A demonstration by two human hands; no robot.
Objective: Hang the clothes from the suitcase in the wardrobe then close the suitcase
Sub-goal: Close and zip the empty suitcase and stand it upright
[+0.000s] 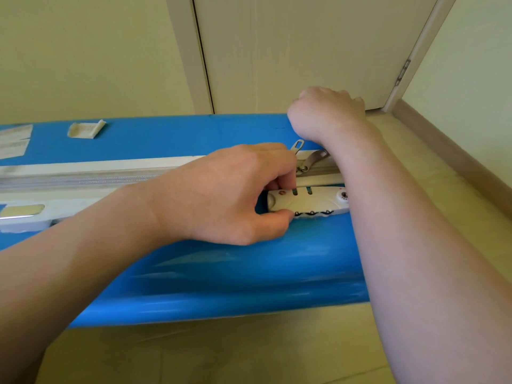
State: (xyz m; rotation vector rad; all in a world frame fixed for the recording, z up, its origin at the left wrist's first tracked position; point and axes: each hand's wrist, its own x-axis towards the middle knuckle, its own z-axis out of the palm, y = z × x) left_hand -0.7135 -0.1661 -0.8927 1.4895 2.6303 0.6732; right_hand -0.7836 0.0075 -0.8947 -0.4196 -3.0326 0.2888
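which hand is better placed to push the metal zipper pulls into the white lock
Left hand: its fingers already sit on the white combination lock beside the metal zipper pulls. The right hand is over the blue suitcase's far edge.

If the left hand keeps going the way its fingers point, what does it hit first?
Probably the right forearm, just past the combination lock that the left hand pinches; depth is unclear.

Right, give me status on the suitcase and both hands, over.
Left hand pinching the lock end, thumb by the dials. Right hand curled over the far edge of the blue suitcase. Zip pulls sit beside the lock, not slotted in. Nothing in the way.
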